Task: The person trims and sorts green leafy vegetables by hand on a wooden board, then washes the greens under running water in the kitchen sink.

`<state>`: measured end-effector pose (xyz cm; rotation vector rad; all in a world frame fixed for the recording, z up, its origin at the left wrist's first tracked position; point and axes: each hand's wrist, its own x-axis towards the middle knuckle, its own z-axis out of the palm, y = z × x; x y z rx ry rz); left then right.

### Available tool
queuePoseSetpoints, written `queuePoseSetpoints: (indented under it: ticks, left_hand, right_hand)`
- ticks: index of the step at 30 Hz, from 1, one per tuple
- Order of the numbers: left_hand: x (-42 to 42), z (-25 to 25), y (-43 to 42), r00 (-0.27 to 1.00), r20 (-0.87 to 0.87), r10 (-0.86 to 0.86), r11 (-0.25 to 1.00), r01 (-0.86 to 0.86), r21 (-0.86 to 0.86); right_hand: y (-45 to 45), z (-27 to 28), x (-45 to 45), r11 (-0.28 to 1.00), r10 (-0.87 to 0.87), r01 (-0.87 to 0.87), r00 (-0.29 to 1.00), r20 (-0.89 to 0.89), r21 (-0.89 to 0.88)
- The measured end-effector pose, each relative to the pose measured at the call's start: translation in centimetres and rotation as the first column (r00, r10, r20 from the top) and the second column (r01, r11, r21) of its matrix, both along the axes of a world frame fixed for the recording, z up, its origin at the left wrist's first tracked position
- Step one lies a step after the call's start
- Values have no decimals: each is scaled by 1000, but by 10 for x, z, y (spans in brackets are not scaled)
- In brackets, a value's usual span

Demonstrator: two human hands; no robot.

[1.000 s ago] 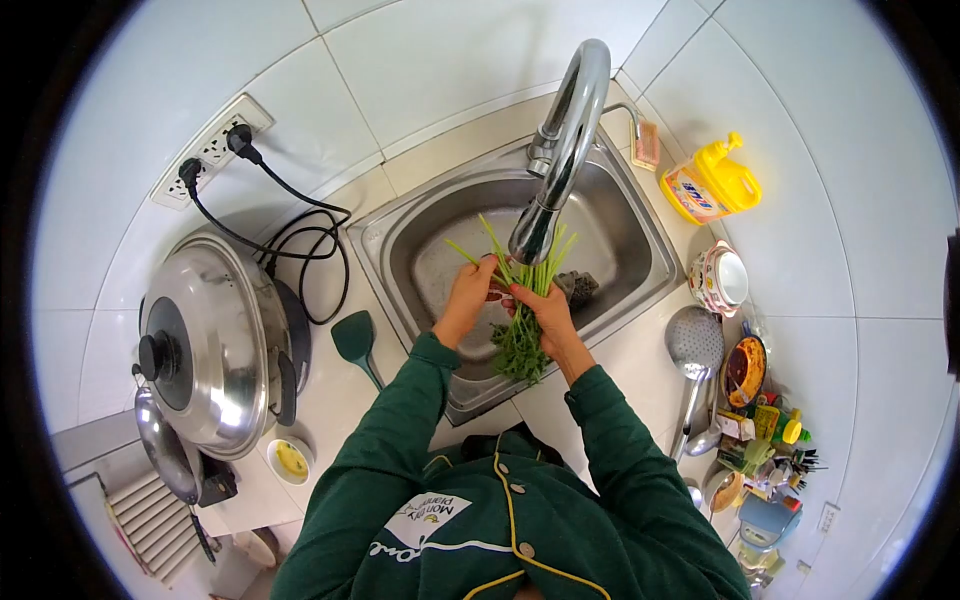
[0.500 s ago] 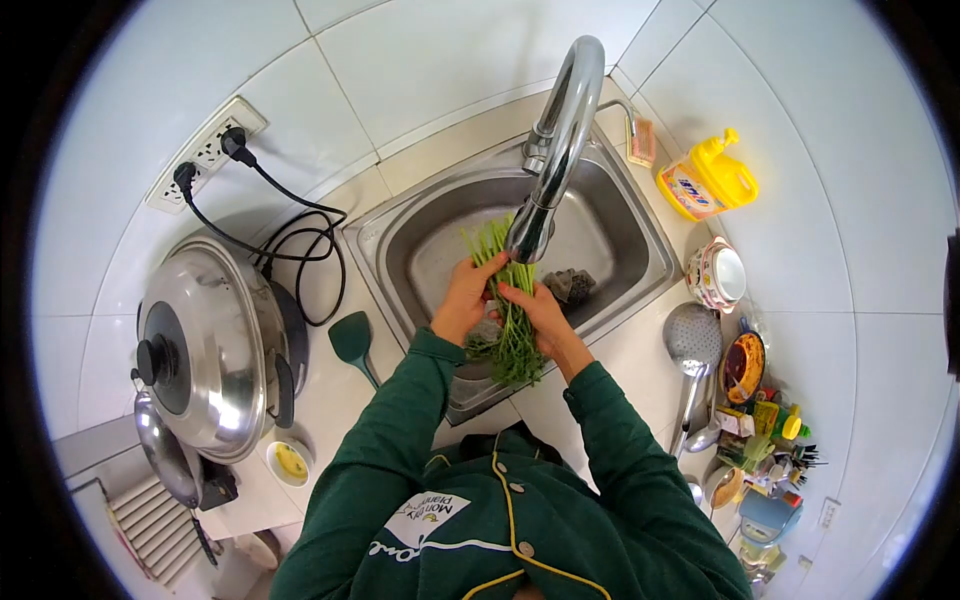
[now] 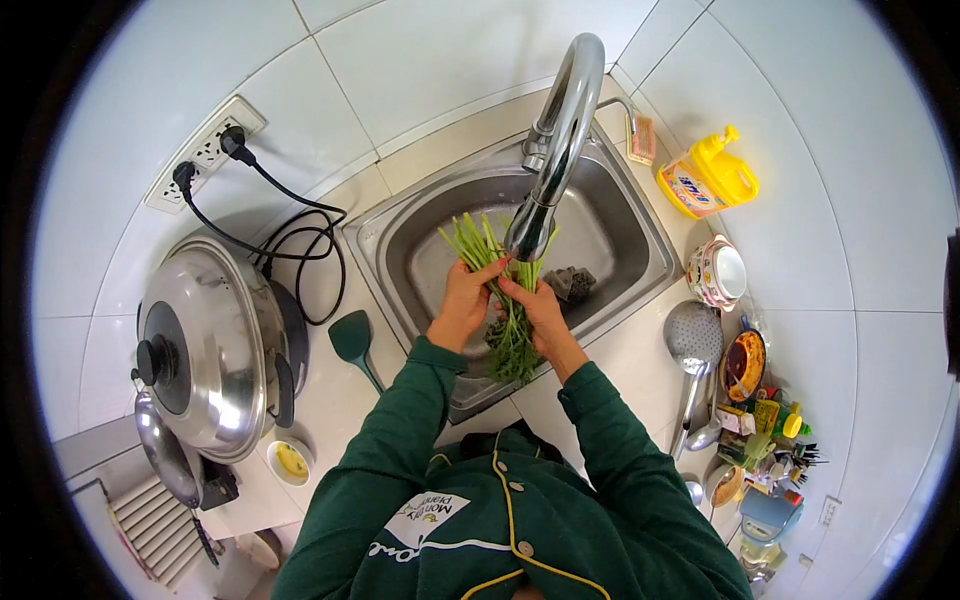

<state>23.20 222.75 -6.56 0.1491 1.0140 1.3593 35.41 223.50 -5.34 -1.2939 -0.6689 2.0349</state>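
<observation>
Over the steel sink, both my hands hold a bunch of leafy greens that looks like coriander. My left hand is closed round one part of the stalks, and my right hand grips another part beside it. The pale stalk ends fan out toward the far side, while the leaves hang toward me. Just above my thumbs is the chrome faucet, its spout hiding some of the stalks. A dark grey crumpled thing lies in the basin right of my right hand.
Left of the sink are a green spatula, a large lidded steel pot, black cords and a small white bowl. On the right stand a yellow detergent bottle, stacked bowls, a skimmer and several condiment containers.
The stalk ends have spread apart to the left and right, and the bunch is now split between my hands. My hands stay in nearly the same place.
</observation>
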Motion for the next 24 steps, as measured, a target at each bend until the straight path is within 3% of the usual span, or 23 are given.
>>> queuePoseSetpoints:
  ticks: [3, 5, 8, 11, 15, 17, 18, 21, 22, 23, 24]
  left_hand:
    - [-2, -1, 0, 1000, -23, -7, 1000, 7, 25]
    - [-3, -3, 0, 984, -177, -18, 1000, 18, -3]
    - [-6, -4, 5, 971, -239, -22, 996, 1, -89]
    - [-7, -1, 10, 987, -131, 96, 986, -112, -121]
    - [-26, -17, 20, 976, -210, 55, 979, -94, -182]
    - [-43, -32, 27, 961, 90, 260, 960, -247, -133]
    - [-54, -33, 29, 962, 92, 258, 960, -245, -135]
    - [-77, -42, 30, 923, 7, 385, 914, -381, -137]
    - [-78, -47, 31, 896, -316, 311, 933, -351, -78]
    - [-78, -45, 31, 763, -607, 223, 952, -304, -32]
    - [-78, -43, 30, 761, -609, 222, 952, -303, -32]
  right_hand:
    - [1, -1, 4, 999, 42, -41, 998, 43, -2]
    - [2, -2, 4, 998, 55, -57, 997, 63, 29]
    - [4, 3, 4, 993, 93, -99, 991, 96, 69]
    - [6, 6, 6, 986, 138, -147, 985, 107, 82]
    - [12, 9, 10, 981, 156, -168, 980, 127, 98]
    - [13, 12, 17, 976, 181, -194, 975, 132, 94]
    - [14, 13, 21, 971, 207, -221, 968, 140, 90]
    - [16, 10, 29, 967, 188, -214, 966, 179, 139]
    - [17, 8, 29, 967, 188, -213, 966, 177, 140]
    - [18, 5, 29, 963, 183, -211, 969, 168, 169]
    - [19, 3, 28, 958, 178, -208, 971, 159, 197]
